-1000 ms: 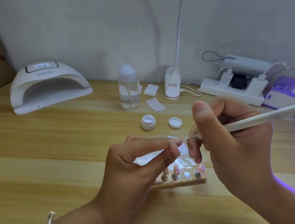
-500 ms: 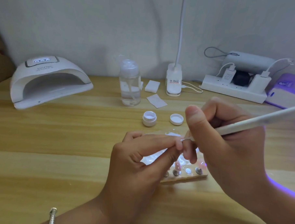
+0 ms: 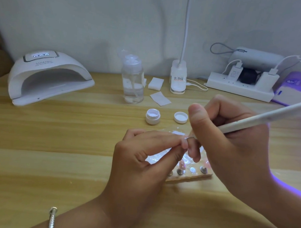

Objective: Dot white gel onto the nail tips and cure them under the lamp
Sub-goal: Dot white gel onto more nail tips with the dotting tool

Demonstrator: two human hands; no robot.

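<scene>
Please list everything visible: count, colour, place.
nail lamp: one, white, far left
pump bottle: one, clear, back centre
wipes: two, white, beside bottle
desk lamp: one, white, back centre
power strip: one, white, back right
flat device: one, purple-lit, right edge
gel pot: one, white, centre
lid: one, white, beside pot
tip holder: one, pale, under hands
dotting pen: one, white, centre right
nail tip: one, pale, centre, mostly hidden
bracelet: one, silver, left wrist
left hand: one, pinches nail tip
right hand: one, grips pen
</scene>
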